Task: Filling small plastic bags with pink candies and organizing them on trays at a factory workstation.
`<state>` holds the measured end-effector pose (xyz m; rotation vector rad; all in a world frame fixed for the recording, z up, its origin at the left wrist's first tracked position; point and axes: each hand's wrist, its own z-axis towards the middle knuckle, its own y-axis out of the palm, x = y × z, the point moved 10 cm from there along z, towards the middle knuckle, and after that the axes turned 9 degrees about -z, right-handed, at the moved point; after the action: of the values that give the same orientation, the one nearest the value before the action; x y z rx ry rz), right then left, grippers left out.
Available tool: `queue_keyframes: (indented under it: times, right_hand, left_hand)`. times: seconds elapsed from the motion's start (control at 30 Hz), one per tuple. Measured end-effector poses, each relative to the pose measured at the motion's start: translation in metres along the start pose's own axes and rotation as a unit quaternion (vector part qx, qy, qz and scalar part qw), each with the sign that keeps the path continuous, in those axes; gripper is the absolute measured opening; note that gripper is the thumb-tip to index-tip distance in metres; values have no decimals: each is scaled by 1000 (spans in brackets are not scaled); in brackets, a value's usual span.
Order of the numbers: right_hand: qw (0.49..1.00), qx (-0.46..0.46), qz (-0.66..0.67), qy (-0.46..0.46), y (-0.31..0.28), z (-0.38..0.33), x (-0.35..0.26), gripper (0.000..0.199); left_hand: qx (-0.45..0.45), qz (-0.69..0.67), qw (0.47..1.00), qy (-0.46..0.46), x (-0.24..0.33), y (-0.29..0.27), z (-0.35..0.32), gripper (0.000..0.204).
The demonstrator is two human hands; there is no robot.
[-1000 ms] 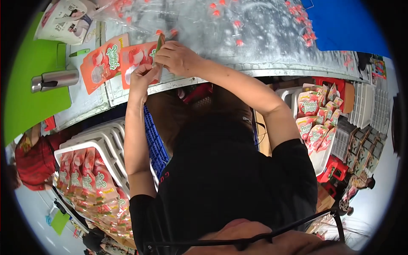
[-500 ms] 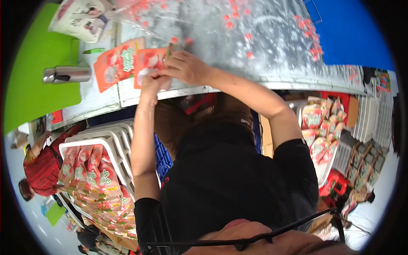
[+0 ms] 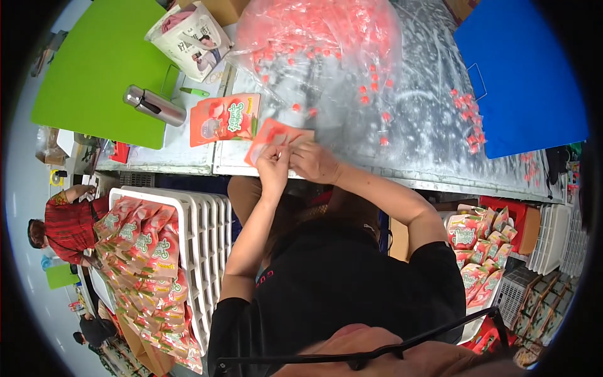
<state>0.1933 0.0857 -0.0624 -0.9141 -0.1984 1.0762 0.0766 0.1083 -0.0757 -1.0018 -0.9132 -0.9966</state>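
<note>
My left hand [image 3: 273, 168] is closed in a pinch at the near edge of a pink-red printed pouch [image 3: 271, 135]. Right beside it, my right hand [image 3: 316, 164] grips the same pouch, its fingers bent and partly hiding the edge. The pouch is tilted, just above the near edge of the metal table [image 3: 421, 147]. A small stack of flat matching pouches [image 3: 213, 119] lies to the left of my hands. Beyond, small pink wrapped pieces [image 3: 364, 99] are scattered near a large clear plastic bag [image 3: 320, 31] full of them.
A steel flask [image 3: 157, 107], a green cutter [image 3: 195, 92] and a white carrier bag [image 3: 198, 50] stand or lie at the left. Green [image 3: 107, 75] and blue [image 3: 521, 75] boards flank the table. White crates [image 3: 188, 220] of filled pouches [image 3: 147, 245] are at my left, with more at my right.
The head view has shifted, showing more of the table's far side. My hands still hold the pouch, which is now tilted and further from the stack.
</note>
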Motion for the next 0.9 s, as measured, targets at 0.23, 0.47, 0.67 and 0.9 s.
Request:
queue_keyframes:
  times: [0.23,0.47,0.67,0.9]
  right_hand:
    - [980,-166,90,55,27,5,-7,27]
    - [950,-298,62,72,-11,6,-7,22]
    - [968,-110,224,-2,-59,-1,-17,30]
    - [910,-11,-281,306,-109,-100,138,76]
  left_hand:
    - [-68,122,975,174,95,22,-8,4]
    - [-446,-105,886,-69,75,44,-8,91]
    - [-555,-88,791,-244,21,58,-47,107]
    - [-372,-192,882,-218,1,32,-40,97]
